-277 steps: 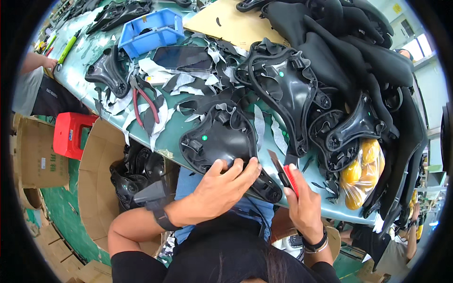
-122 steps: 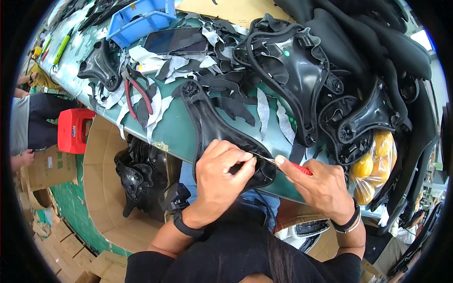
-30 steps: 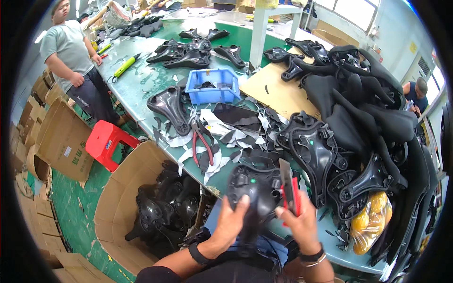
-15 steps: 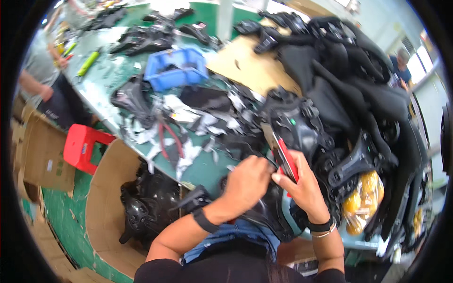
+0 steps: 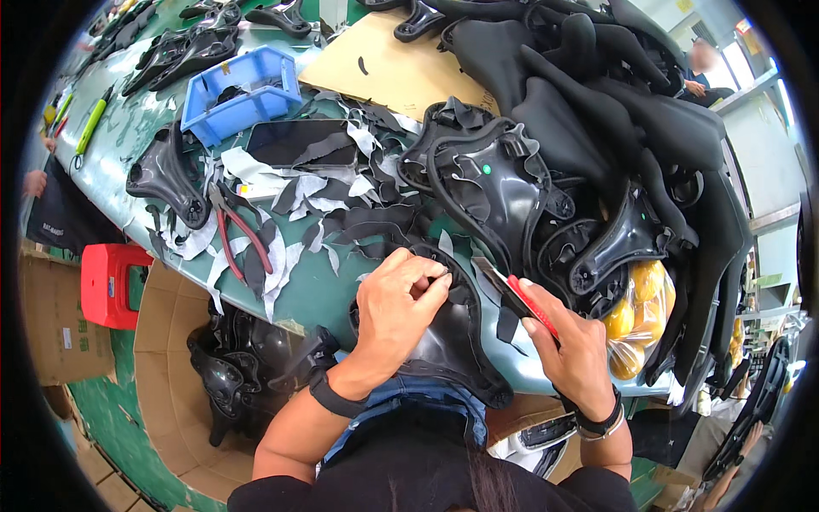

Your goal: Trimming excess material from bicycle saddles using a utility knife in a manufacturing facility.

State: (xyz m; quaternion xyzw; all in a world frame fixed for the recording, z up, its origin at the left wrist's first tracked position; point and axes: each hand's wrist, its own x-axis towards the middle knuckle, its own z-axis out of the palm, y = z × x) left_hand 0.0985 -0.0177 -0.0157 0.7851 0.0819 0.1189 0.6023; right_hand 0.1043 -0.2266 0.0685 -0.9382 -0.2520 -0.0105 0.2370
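Both your hands were closed: left hand (image 5: 394, 300) pinching the black moulded plastic shell (image 5: 452, 341) at the table edge, right hand (image 5: 573, 350) gripping a red-handled trimming knife (image 5: 516, 294), whose blade risked slipping toward your fingers.

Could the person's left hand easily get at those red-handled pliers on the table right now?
Probably yes. The red-handled pliers lie in the open among scraps on the table, to the left of the left hand, with nothing over them. But that hand is pinching the black plastic part, so it would have to let go first.
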